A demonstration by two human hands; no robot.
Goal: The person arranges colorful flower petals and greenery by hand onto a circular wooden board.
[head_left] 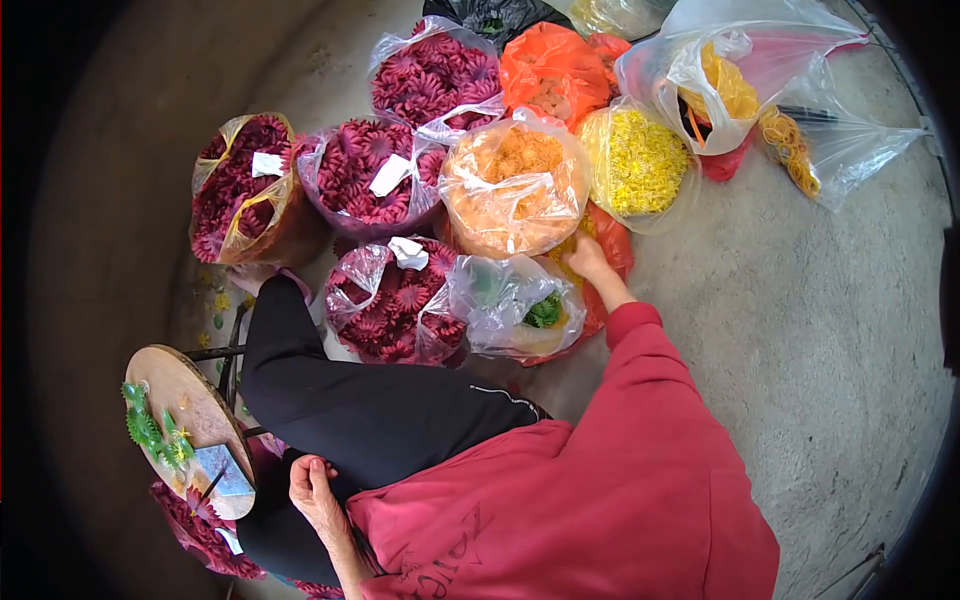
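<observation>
Down on the concrete floor (800,330), the clear bag (500,300) sits right in the middle of the cluster. It is a thin, crinkled plastic sack, slumped and half folded over, with a clump of green pieces (545,312) showing through its right side. It is touching the bag of dark red flowers (390,300) on its left, and the bulging bag of orange flowers (515,185) stands just behind it. An orange-red bag (612,245) pokes out from underneath.

The right hand (590,258) is stretched out low, the red sleeve (650,360) nearly straight, the wrist bare past the cuff. The hand lands at the top right corner of the clear bag, against the orange-red bag and just under the orange flowers. The fingers are tucked in among the plastic, so I cannot tell whether they grip anything or lie loose.

The left hand (312,490) is back by the body, resting on the black trouser leg (340,400) with the fingers loosely bent and nothing in it. Just beside it is a small round worktop (185,395) with green pieces (145,425) along its left edge.

Further back are a bag of yellow flowers (640,160) and more dark red bundles, well apart from both hands.
</observation>
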